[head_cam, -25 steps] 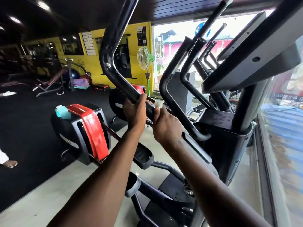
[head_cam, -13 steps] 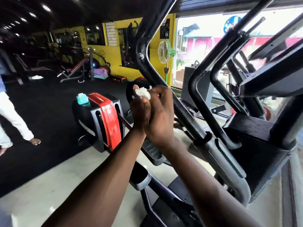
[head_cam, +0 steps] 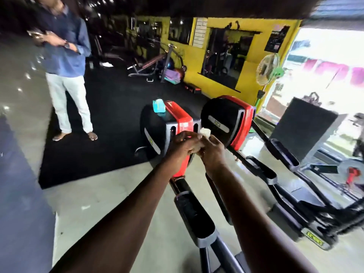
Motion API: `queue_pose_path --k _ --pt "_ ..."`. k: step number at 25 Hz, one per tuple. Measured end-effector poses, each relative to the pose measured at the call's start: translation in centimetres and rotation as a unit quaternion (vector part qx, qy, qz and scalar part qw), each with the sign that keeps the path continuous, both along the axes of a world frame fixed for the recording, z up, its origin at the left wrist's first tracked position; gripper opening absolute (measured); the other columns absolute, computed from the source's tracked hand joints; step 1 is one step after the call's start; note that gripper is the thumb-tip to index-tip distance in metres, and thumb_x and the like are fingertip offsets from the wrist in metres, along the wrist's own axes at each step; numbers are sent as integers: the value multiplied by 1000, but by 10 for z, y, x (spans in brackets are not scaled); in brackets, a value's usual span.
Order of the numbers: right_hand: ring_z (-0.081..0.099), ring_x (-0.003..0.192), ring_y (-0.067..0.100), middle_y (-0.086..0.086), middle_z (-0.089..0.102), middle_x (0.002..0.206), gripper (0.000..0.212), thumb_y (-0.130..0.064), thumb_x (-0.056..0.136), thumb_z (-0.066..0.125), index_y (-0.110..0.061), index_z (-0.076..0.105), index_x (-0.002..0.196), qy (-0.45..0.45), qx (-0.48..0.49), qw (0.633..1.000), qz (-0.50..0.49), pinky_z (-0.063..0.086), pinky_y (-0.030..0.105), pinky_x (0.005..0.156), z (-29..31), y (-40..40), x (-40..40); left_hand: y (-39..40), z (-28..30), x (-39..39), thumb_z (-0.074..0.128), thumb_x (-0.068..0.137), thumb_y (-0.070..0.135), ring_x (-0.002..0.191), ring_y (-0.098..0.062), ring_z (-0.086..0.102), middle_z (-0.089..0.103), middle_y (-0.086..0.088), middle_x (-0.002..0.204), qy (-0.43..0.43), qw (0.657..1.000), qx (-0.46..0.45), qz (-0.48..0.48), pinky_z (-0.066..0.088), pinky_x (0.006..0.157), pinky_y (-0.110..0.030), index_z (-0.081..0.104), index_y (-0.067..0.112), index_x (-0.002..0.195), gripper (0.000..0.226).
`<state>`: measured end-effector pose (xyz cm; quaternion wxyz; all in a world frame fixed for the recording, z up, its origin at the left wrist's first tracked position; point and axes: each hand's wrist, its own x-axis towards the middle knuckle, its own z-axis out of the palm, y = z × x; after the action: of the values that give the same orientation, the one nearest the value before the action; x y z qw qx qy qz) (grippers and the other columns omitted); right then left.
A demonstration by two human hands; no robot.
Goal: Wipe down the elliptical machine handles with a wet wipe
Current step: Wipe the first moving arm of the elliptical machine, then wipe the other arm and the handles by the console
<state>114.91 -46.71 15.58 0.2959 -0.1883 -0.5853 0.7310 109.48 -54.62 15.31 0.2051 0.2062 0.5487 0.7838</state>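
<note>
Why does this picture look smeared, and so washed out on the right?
Head view: motion blur smears the standing person and the hands holding the wipe; daylight overexposes the window, while the gym behind stays dark; the wide lens bends straight edges near the borders.

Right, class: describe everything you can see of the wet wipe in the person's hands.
The wet wipe looks white, soft and crumpled, bunched into a small wad. Only its top tuft shows clearly, poking up above the fingertips; a paler bit seems to show lower, between the palms. The left hand and right hand pinch it together in front of the red and black elliptical housing. It touches no handle. Wetness cannot be judged.
</note>
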Motion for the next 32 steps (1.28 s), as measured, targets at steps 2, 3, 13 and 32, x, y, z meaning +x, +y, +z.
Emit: queue_pose_path --k 2,3,13,32 --pt "64 61 10 0 68 70 16 -8 95 52 -13 64 86 -20 -36 998 41 50 21 58 -6 -9 -47 -14 -11 -59 66 85 0 43 -3 55 62 5 49 5 999 -38 -3 44 50 -18 64 12 75 15" --pt "63 59 9 0 68 69 15 -7 94 52 -12 65 88 -32 -45 997 56 49 19 55 -7 -12 -68 -19 -16 -87 67 84 1 47 -6 57 65 6 53 0 999 -54 5 45 53 -21 65 13 75 15" --pt "59 65 12 4 62 72 12 -9 94 54 -12 58 83 -36 -98 994 26 47 21 62 -44 43 -300 29 -58 -324 71 84 9 62 -12 49 58 0 70 -32 990 -140 -1 41 59 -24 63 19 76 15" --pt "62 72 23 11 66 85 18 -18 98 50 -8 65 97 -48 -98 991 71 50 29 64 -59 188 -942 157 -51 -949 59 91 3 67 -10 55 57 2 75 -16 988 -142 63 49 55 -20 50 19 75 24"
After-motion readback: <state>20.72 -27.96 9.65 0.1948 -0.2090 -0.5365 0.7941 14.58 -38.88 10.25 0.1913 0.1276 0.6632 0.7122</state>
